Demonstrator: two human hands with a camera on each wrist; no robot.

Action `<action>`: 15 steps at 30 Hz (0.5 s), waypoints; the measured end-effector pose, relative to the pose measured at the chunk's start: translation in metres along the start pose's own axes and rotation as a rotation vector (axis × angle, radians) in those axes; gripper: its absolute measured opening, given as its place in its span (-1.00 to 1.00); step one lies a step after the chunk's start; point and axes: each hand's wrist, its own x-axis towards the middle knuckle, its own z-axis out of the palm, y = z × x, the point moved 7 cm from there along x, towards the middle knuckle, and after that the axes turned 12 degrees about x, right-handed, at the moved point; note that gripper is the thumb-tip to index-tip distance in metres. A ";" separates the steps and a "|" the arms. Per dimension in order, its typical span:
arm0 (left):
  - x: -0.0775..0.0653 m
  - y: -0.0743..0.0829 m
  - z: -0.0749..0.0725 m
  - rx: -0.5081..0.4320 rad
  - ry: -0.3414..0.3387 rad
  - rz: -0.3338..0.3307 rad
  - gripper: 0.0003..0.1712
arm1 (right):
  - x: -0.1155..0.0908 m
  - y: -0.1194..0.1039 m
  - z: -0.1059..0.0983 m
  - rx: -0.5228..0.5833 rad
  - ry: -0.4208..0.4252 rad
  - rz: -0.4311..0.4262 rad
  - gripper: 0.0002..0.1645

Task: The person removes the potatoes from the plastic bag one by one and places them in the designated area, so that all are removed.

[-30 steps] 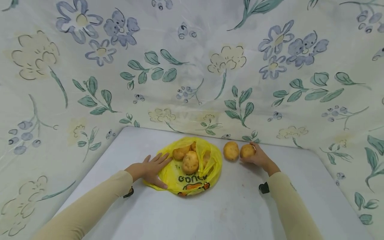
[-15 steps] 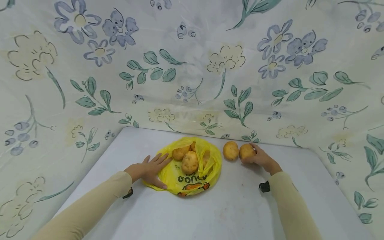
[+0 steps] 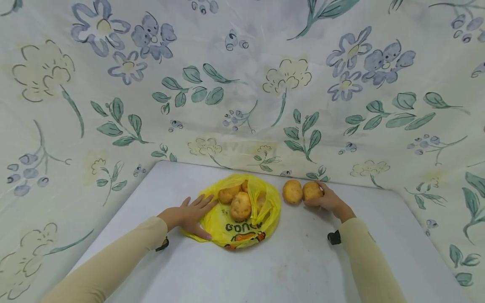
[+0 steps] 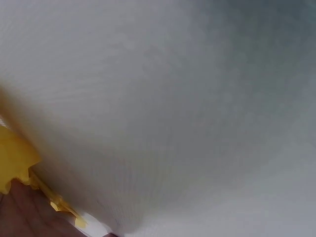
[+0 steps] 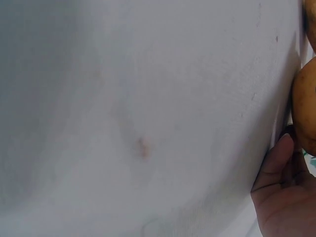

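A yellow plastic bag (image 3: 223,223) lies spread on the table with several potatoes (image 3: 240,206) in its open mouth. My left hand (image 3: 193,216) rests on the bag's left side, its fingers spread out. In the left wrist view a bit of the bag (image 4: 15,155) shows beside the palm (image 4: 29,212). To the right of the bag, my right hand (image 3: 326,200) holds a potato (image 3: 312,191), thumb on the near side and fingers round the far side. A second loose potato (image 3: 292,192) sits right beside it, between the bag and the held one.
The white table (image 3: 265,273) ends at the back against a flowered cloth (image 3: 242,105), close behind the two loose potatoes. Dark wrist straps (image 3: 334,237) show under the sleeves. A reddish smudge (image 5: 143,148) marks the tabletop in the right wrist view.
Both hands stay in place, the left on the bag and the right at the potato. Only a very slight shift of the right fingers and the held potato shows.
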 end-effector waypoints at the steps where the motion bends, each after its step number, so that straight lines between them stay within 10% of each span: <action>1: 0.000 0.000 0.000 0.004 0.001 0.000 0.45 | 0.000 -0.001 0.000 -0.001 -0.002 -0.002 0.38; 15: -0.001 0.002 -0.004 0.011 -0.008 -0.018 0.46 | 0.001 -0.003 0.000 0.040 -0.013 0.001 0.39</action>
